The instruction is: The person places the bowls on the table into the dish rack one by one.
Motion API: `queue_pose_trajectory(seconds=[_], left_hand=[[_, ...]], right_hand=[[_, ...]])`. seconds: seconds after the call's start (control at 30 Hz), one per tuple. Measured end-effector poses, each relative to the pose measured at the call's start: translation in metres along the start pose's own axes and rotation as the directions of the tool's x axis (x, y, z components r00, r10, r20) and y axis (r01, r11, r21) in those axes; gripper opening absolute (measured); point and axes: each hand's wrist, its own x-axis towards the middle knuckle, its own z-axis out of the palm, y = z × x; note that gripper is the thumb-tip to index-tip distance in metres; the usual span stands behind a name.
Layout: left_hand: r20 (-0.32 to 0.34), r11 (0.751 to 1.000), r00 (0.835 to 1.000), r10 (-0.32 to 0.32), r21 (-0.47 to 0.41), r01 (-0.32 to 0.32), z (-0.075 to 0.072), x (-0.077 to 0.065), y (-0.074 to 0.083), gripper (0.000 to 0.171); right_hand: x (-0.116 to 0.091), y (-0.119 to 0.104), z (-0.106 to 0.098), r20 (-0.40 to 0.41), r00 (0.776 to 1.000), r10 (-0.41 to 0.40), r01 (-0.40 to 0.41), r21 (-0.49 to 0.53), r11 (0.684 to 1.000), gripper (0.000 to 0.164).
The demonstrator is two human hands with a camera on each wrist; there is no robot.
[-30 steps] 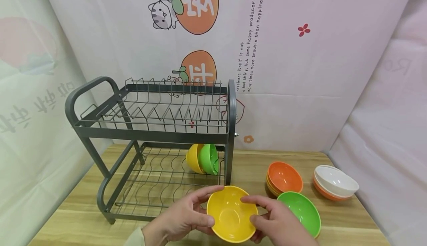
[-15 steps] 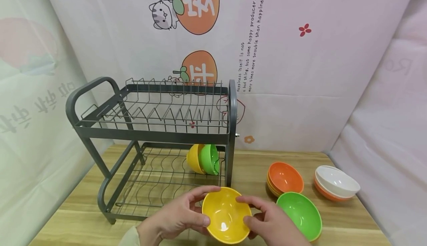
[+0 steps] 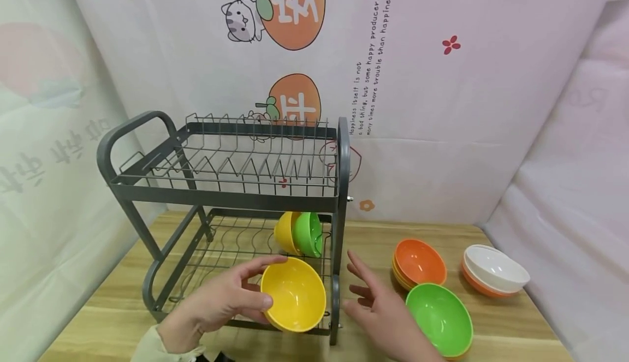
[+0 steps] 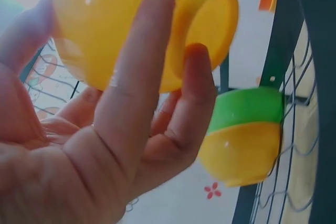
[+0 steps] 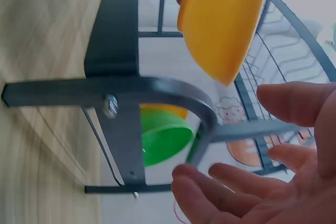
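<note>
A yellow bowl is gripped by my left hand, thumb at its rim and fingers behind it, its inside facing the head camera. In the left wrist view, fingers press the outside of the yellow bowl near its foot ring. My right hand is apart from the bowl, holding nothing, fingers extended beside the rack's right post. The held bowl is in front of the lower tier of a dark two-tier dish rack. On that tier a green bowl and a yellow bowl stand on edge together.
Right of the rack, an orange bowl tops a stack, a green bowl lies in front of it, and a white bowl sits over an orange one. Printed cloth hangs behind the wooden table.
My left hand has carried the yellow bowl left and up toward the rack's lower tier. The right hand has let go of it and now stays to its right.
</note>
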Motion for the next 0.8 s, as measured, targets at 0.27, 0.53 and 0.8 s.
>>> queue_pose_trajectory(seconds=[0.27, 0.53, 0.8], left_hand=[[-0.093, 0.996, 0.996, 0.009, 0.085, -0.001, -0.003, -0.006, 0.001, 0.078], [-0.171, 0.976, 0.985, 0.014, 0.217, 0.024, -0.008, -0.013, 0.009, 0.080], [-0.337, 0.886, 0.939, 0.062, 0.452, 0.103, -0.012, -0.021, 0.025, 0.080]], right_hand=[[0.014, 0.000, 0.024, 0.003, 0.999, -0.035, 0.035, 0.011, 0.999, 0.091], [0.019, -0.004, 0.030, -0.101, 0.994, -0.042, 0.029, -0.125, 0.992, 0.093], [0.023, -0.001, 0.032, -0.131, 0.985, -0.116, 0.087, -0.208, 0.974, 0.092]])
